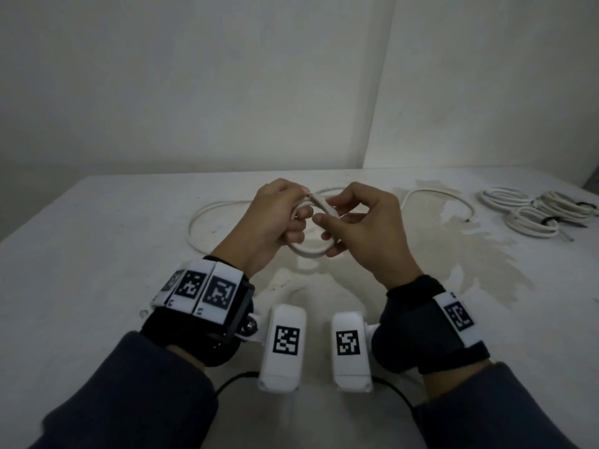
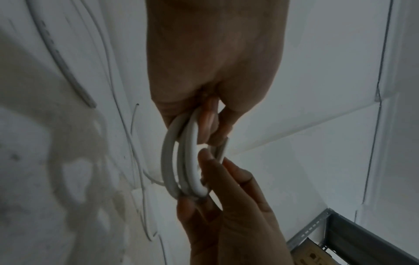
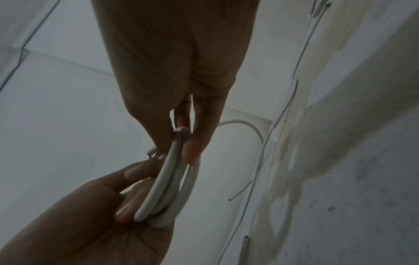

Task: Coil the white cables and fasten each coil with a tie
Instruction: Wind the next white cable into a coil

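Both hands hold one small coil of white cable (image 1: 310,251) above the middle of the table. My left hand (image 1: 296,218) grips the coil's left side with curled fingers. My right hand (image 1: 327,230) pinches its right side, and a cable end pokes out between the two thumbs. In the left wrist view the coil (image 2: 189,161) shows as two or three turns between my left hand (image 2: 213,132) above and my right hand (image 2: 200,179) below. The right wrist view shows the coil (image 3: 163,188) pinched by my right hand (image 3: 181,143) and cradled by my left hand (image 3: 133,193). No tie shows in either hand.
Slack white cable (image 1: 196,218) loops over the table to the left behind the hands. Another loose stretch of cable (image 1: 431,192) lies to the right. Several tied coils (image 1: 534,210) sit at the far right. The tabletop (image 1: 97,270) is white and stained; a wall stands behind it.
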A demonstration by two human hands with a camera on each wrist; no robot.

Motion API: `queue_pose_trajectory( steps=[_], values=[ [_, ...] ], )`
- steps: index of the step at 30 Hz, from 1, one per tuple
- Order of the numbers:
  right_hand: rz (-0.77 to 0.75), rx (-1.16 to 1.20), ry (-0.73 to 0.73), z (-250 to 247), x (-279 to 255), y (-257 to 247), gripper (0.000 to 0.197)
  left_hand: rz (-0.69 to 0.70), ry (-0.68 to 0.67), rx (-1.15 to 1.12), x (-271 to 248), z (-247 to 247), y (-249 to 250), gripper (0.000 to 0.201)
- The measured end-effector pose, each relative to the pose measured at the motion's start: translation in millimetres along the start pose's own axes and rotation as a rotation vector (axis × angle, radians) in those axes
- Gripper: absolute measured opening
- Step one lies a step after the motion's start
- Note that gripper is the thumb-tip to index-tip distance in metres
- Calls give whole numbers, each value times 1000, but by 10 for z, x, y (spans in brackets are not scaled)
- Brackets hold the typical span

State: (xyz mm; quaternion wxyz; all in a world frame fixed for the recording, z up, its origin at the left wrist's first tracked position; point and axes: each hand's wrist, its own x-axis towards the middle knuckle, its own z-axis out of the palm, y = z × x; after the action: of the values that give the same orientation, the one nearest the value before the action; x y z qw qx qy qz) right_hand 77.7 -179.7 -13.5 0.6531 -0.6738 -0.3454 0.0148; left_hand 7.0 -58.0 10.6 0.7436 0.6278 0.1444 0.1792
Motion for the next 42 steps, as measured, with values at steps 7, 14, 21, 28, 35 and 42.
queue_pose_trajectory(
  steps=[7, 14, 21, 28, 35, 42],
  values=[
    [-19, -34, -64, -18, -6, -14, 23, -20, -38, 91, -10, -52, 12, 17],
    [-148, -124, 63, -45, -13, -33, 41, 177, -39, 286, -44, 13, 83, 11],
    [-212, -470, 139, -123, 40, 65, 15, 283, -142, 391, -123, -9, 169, 13],
    [-76, 64, -14, -49, -10, -91, 5, 424, -95, 319, -112, 9, 162, 13],
    [41, 308, -154, -32, -29, -170, 10, 484, -23, 227, -113, 76, 135, 14],
    [186, 542, -243, 30, 5, -147, 27, 374, -66, 113, -43, 46, 9, 20]
  ],
)
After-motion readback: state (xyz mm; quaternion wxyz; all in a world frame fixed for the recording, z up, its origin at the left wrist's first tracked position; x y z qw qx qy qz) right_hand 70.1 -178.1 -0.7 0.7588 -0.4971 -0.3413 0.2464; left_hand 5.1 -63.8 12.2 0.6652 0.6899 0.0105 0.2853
